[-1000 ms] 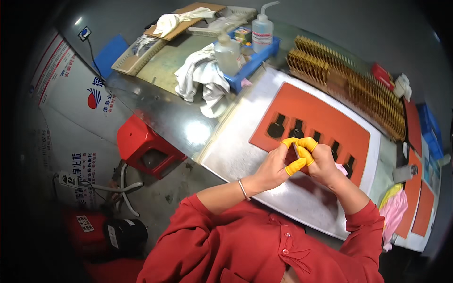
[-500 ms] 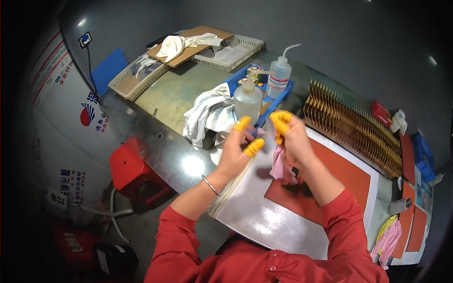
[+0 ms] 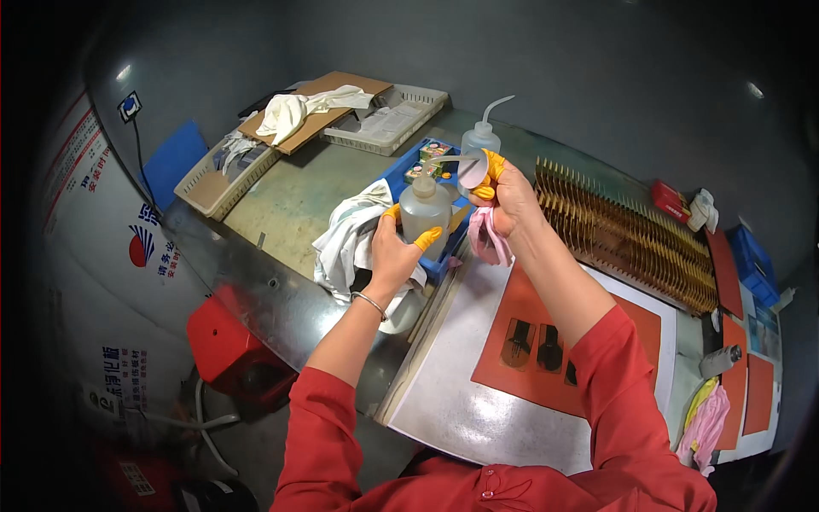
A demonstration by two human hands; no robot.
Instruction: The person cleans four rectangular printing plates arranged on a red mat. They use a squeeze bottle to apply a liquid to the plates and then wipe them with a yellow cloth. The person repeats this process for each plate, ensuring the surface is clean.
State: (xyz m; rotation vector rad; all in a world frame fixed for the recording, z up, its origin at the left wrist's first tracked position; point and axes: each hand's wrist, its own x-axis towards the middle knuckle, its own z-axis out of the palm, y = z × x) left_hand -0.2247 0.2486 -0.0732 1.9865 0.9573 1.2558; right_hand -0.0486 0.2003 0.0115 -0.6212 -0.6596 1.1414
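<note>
Clock positions are taken from the middle of the view. The hands are apart, each occupied. The left hand (image 3: 395, 253), at the centre, is clasped round a translucent squeeze bottle (image 3: 424, 211) just off 12 o'clock; the bottle's base is obscured, so whether it rests or is lifted cannot be told. The right hand (image 3: 510, 193), at 2 o'clock, pinches a thin pale piece (image 3: 471, 174) at the end of the bottle's bent spout (image 3: 450, 160); contact between the two cannot be confirmed. A pink cloth (image 3: 488, 240) hangs below the right hand. Yellow covers sit on several fingertips.

Progress: the bottle and the piece are both in grip and brought together. No liquid is visible, and whether the piece is wetted cannot be determined. At 4 o'clock, at least three dark pieces (image 3: 518, 342) lie on an orange sheet (image 3: 531, 294). The right forearm hides part of the sheet, so no full count is possible, nor can finished pieces be told from those left to do.

Also on the desk (image 3: 290, 200): a second bottle (image 3: 481, 140) at 1 o'clock, white cloth (image 3: 341, 235) between 9 and 10, and a slotted brown rack (image 3: 627, 243) at 3.
</note>
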